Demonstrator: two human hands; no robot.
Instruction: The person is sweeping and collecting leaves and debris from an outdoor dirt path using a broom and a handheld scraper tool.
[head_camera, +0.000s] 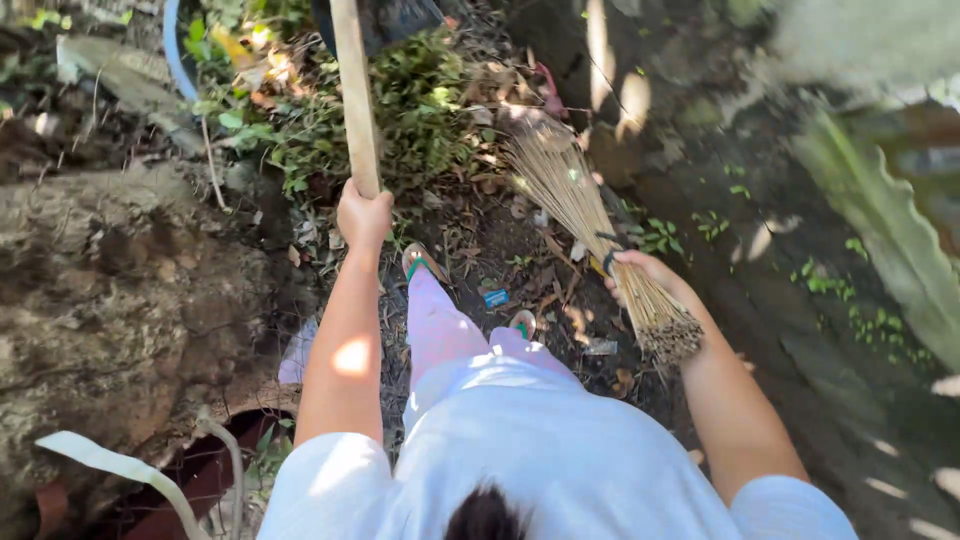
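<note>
My left hand (364, 215) is closed around the lower end of a long pale wooden handle (355, 90). The handle runs up to a dark scoop-like thing (390, 20) at the top edge, only partly in view. My right hand (640, 272) grips a bundle broom of thin tan sticks (565, 190) near its bound end. Its spread tips point away from me over dry leaves (490, 190). Between my arms I see my pink trousers and two green sandals (420, 262) on dark soil.
A large rough rock (110, 300) fills the left side. Low green plants (410, 110) grow ahead beside the handle. A small blue wrapper (496, 297) lies by my feet. A blue hose (176, 55) curves at upper left. A broad pale-green leaf (890, 235) crosses the right.
</note>
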